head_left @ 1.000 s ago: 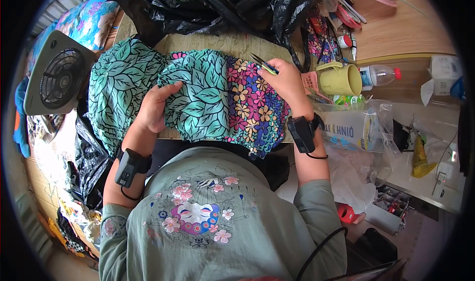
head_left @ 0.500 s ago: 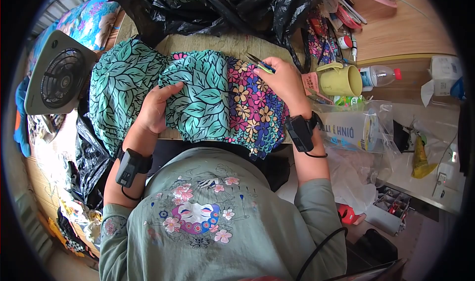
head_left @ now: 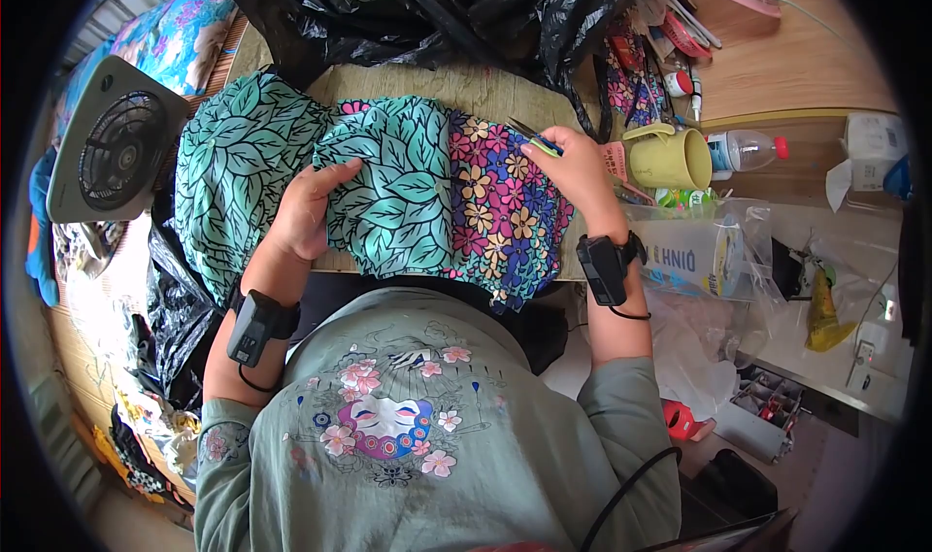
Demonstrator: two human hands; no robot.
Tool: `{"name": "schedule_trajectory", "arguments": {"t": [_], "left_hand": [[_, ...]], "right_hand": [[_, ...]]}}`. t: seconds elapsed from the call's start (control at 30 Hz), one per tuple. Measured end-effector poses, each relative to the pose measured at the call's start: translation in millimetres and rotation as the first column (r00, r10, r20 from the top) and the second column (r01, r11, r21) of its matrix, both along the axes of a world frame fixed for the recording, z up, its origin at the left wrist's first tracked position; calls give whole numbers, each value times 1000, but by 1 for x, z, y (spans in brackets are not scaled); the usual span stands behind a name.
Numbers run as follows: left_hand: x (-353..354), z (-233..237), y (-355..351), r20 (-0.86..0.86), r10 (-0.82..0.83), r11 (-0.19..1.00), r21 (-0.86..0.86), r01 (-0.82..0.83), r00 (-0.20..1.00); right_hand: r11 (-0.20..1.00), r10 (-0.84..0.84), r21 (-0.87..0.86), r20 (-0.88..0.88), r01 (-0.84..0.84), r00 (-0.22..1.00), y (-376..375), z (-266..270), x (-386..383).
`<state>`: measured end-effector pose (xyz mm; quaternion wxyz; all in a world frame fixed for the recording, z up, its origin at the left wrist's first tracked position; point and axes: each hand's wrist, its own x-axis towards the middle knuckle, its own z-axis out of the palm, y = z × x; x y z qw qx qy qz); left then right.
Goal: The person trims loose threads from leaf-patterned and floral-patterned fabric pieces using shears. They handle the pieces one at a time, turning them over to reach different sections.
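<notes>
Green leaf-print fabric lies folded on the table in front of me. My left hand grips its left edge, thumb on top and the other fingers mostly hidden. A bunched pile of the same print rests to the left. On the right, pink and navy flower-print fabric adjoins the leaf print. Over its upper right part, my right hand is closed around small thread snips with dark blades and a yellow-green handle. The blades point up and left, above the cloth's far edge.
A black plastic bag spreads along the far side of the table. To the right stand a yellow mug, a bottle with a red cap and a clear plastic bag. A grey fan is at the left.
My right hand has shifted right and slightly towards me, carrying the snips. The left hand and the leaf-print fabric have stayed almost where they were.
</notes>
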<state>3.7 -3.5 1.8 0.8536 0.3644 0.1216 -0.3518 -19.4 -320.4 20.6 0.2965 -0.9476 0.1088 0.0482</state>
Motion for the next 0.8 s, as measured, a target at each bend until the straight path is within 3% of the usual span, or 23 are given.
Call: {"name": "schedule_trajectory", "arguments": {"t": [0.2,0.3,0.37,0.47,0.57,0.63,0.8], "left_hand": [[0,-5,2,-14,-7,999,-31,7,1000],[2,-11,4,-11,-20,999,-31,20,1000],[2,-12,5,-10,-30,999,-29,30,999],[0,-5,4,1,-44,998,-48,44,999],[-1,-14,8,26,-38,996,-85,40,999],[-1,-25,12,61,-15,990,-142,24,998],[-1,-18,6,14,-38,990,-139,39,999]], "right_hand": [[995,45,92,-87,-37,995,-2,12,-9],[939,130,311,74,-147,989,19,33,-12],[913,149,366,108,-179,983,44,51,-8],[809,180,526,202,-262,963,89,47,4],[795,219,533,193,-290,956,135,49,14],[766,234,532,291,-360,928,155,39,20],[751,162,552,378,-362,911,143,20,18]]}}
